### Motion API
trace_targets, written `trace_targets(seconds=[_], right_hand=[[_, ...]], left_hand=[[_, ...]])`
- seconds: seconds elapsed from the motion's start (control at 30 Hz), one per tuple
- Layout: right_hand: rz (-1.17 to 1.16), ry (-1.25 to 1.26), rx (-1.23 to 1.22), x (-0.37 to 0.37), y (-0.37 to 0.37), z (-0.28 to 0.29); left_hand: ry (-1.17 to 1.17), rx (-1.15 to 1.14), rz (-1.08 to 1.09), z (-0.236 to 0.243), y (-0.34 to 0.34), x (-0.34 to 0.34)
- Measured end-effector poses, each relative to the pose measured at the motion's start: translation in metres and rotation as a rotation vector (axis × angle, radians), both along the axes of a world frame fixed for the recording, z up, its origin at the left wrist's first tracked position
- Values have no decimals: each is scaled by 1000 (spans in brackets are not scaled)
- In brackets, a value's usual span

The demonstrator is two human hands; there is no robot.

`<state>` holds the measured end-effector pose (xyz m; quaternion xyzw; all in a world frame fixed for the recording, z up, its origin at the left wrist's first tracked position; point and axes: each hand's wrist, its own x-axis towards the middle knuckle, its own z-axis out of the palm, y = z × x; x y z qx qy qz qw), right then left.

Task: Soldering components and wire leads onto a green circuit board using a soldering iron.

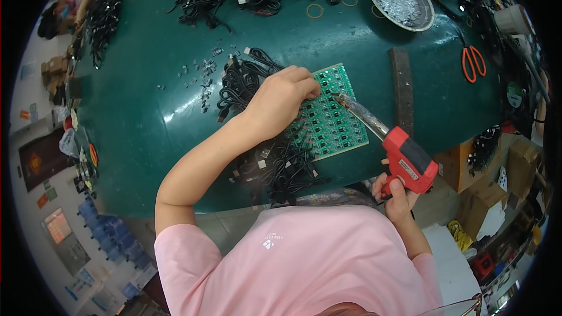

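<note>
Pointing one iron [410, 161] at one board [338, 122]

Worktbl [134, 181]: dk grn, bright glare [178, 114] | flr [234, 222]: lt grey | L wall [69, 186]: whitish, dk brn door [47, 155]

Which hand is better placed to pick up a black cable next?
Probably the left hand: it is at the green circuit board, right beside the black cables, though whether its fingertips hold anything is unclear. The right hand is occupied, gripping the red soldering gun.
</note>
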<state>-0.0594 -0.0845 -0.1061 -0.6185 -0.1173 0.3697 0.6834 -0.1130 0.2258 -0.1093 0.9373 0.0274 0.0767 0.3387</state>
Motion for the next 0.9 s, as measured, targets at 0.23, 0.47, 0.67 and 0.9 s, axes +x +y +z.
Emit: trace_targets(seconds=[0.23, 0.47, 0.67, 0.9], right_hand=[[-11, 24, -31, -3, 2, 1], [-32, 13, -34, -5, 5, 0], [15, -37, -91, -4, 4, 0], [-28, 58, 6, -6, 7, -2]], left_hand=[[19, -18, -35, 5, -2, -1], [59, 54, -3, 5, -4, -5], [35, -27, -26, 2, 2, -2], [24, -80, -40, 4, 3, -1]])
